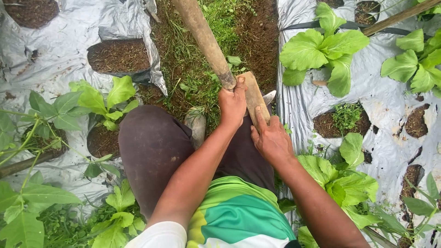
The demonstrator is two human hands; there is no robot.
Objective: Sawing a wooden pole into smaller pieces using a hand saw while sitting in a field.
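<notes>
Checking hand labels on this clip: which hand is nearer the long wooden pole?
Left. The left hand grips the pole at its lower end; the right hand sits lower, fingers on the flat wooden piece beside it.

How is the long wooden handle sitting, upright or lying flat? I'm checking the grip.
Tilted: the handle slants from the top edge down to the left hand, whose fingers wrap it.

I see no package, no label, no sign and no screen here, in any part of the frame.
</notes>
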